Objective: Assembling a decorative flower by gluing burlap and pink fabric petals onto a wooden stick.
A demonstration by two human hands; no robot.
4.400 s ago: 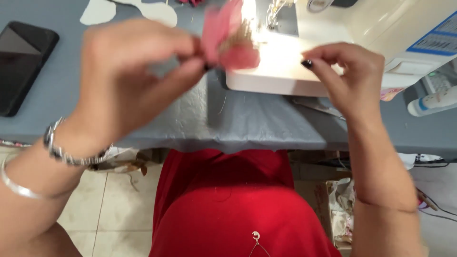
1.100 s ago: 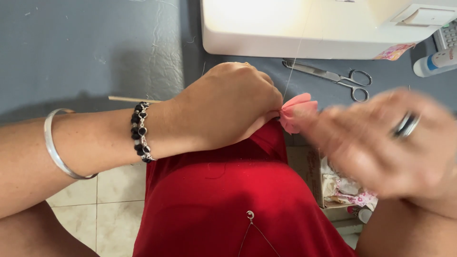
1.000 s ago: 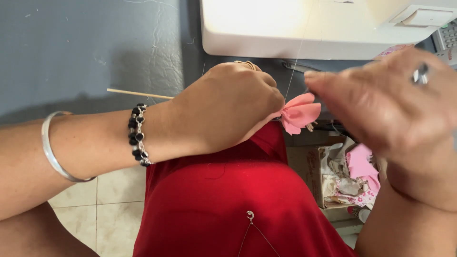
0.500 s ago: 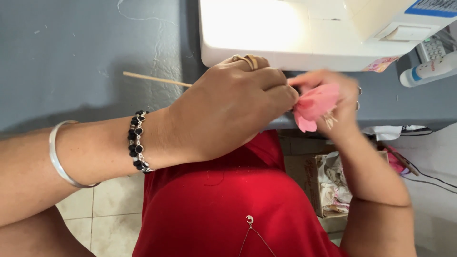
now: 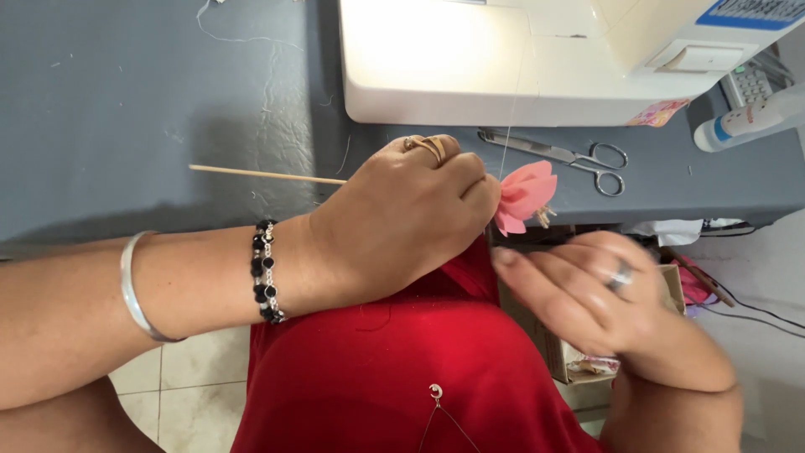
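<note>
Left wrist: one plain silver bangle (image 5: 134,289) and one black bead bracelet (image 5: 265,270). Left hand (image 5: 402,222): gold ring (image 5: 426,147). Right hand (image 5: 599,294): silver ring (image 5: 621,276). Arms bare. Red garment (image 5: 394,369) with small silver pendant (image 5: 435,391).

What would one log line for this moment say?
left hand: pinching pink fabric flower | right hand: open below flower | scissors: on table
</note>
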